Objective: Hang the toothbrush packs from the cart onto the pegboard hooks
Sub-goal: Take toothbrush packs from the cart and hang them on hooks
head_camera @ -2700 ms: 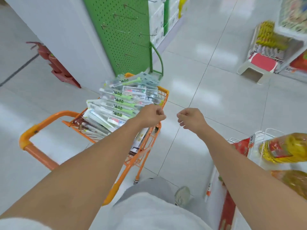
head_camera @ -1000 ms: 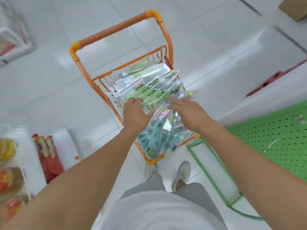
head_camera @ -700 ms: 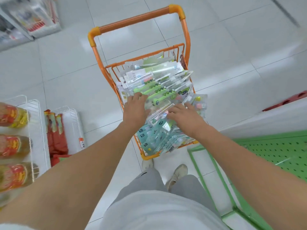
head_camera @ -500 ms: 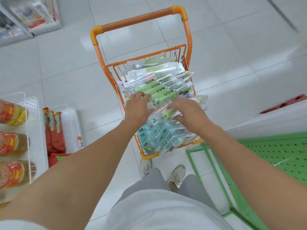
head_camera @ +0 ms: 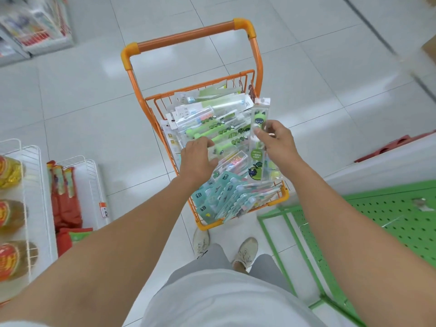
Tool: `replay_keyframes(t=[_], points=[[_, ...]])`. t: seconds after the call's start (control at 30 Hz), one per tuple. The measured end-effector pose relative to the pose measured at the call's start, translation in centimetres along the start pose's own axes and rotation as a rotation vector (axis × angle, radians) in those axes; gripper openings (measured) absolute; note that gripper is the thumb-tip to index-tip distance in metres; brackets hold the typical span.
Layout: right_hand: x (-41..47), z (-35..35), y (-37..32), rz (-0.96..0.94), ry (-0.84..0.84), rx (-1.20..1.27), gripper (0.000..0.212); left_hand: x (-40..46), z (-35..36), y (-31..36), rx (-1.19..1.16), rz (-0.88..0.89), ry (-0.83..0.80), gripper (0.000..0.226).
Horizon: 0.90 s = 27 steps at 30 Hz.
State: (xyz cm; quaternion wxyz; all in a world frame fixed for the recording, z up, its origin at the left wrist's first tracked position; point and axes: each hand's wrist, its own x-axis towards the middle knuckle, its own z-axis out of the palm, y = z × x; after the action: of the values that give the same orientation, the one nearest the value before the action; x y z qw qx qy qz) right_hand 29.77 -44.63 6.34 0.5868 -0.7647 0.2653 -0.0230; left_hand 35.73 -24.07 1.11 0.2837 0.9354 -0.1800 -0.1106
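We're only getting started: our right hand point(head_camera: 278, 142) is pinching one clear green-cartoon toothbrush pack point(head_camera: 259, 140) above the orange wire cart point(head_camera: 253, 55), left hand point(head_camera: 198, 156) fingers curling into the heap. Green pegboard point(head_camera: 389, 220) is looking bare, nearly everything's left.

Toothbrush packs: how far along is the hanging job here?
Nothing looks hung: the green pegboard shows bare. In hand: the right hand pinches one clear green-toothbrush pack; the left hand rests on the heap. Left: the orange wire cart remains piled with packs.
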Motion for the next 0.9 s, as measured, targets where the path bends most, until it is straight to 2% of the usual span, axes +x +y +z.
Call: replay_keyframes(t=[0.13, 0.2, 0.3, 0.4, 0.5, 0.63, 0.77, 0.9], points=[[-0.4, -0.6, -0.4, 0.012, -0.070, 0.055, 0.009, -0.8, -5.5, 1.9, -0.536, -0.035, 0.149, 0.045], [-1.2, -0.7, -1.0, 0.009, -0.112, 0.134, 0.018, -0.9, -9.1, 3.4, -0.810, -0.076, 0.228, 0.049], [-2.9, -0.3, -2.3, 0.027, -0.149, 0.286, 0.035, -0.2, -12.6, 5.2, -1.015, -0.054, 0.228, 0.032], [-4.7, -0.1, -3.4, 0.035, -0.095, 0.355, 0.032, 0.5, -13.0, 6.8, -1.084, -0.053, 0.039, 0.013], [-6.9, -1.0, -3.4, 0.031, -0.004, 0.371, 0.033, 0.2, -11.1, 8.3, -1.053, -0.058, -0.244, 0.015], [-11.3, -3.0, -0.8, 0.043, 0.094, 0.343, 0.013, -2.3, -4.8, 10.2, -0.945, -0.019, -0.511, 0.016], [-17.3, -5.1, 5.3, 0.179, 0.217, 0.306, 0.020, -6.0, 2.0, 12.1, -0.821, 0.047, -0.711, 0.028], [-23.5, -7.0, 9.8, 0.288, 0.324, 0.328, 0.031, -10.7, 7.1, 13.9, -0.635, 0.153, -0.900, 0.031]])
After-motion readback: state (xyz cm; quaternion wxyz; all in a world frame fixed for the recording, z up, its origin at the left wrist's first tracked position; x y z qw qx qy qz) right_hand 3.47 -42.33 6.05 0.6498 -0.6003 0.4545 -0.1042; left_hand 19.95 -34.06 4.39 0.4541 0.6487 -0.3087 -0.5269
